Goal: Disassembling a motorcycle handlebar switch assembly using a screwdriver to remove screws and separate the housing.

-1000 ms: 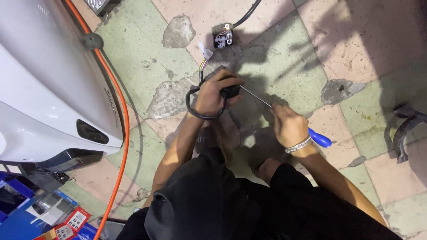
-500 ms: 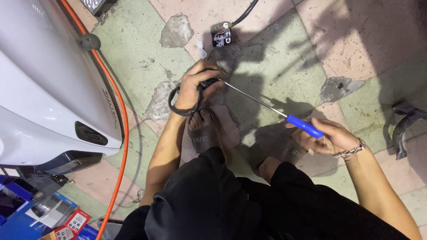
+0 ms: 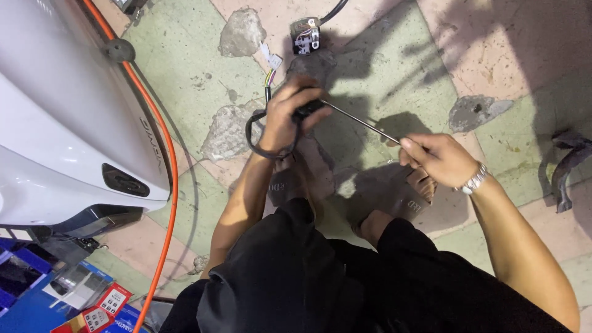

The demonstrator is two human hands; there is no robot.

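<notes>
My left hand (image 3: 288, 112) grips a small black part with a black cable (image 3: 251, 131) looping off its left side, held above the tiled floor. A long thin screwdriver shaft (image 3: 361, 121) runs from that part down to my right hand (image 3: 436, 158), which is closed around the handle end; the handle itself is hidden in the fist. A metal bracelet (image 3: 475, 179) sits on my right wrist. My sandalled feet (image 3: 394, 200) rest just below both hands.
A white scooter body panel (image 3: 61, 123) fills the left, with an orange hose (image 3: 161, 185) running along it. A black connector with wires (image 3: 306, 37) lies on the floor above my hands. Blue boxes (image 3: 37, 302) sit bottom left; a dark metal piece (image 3: 570, 163) lies at right.
My right hand moved out to the right along the screwdriver, showing its blue handle, then came back in and closed over it. My left hand kept hold of the black part.
</notes>
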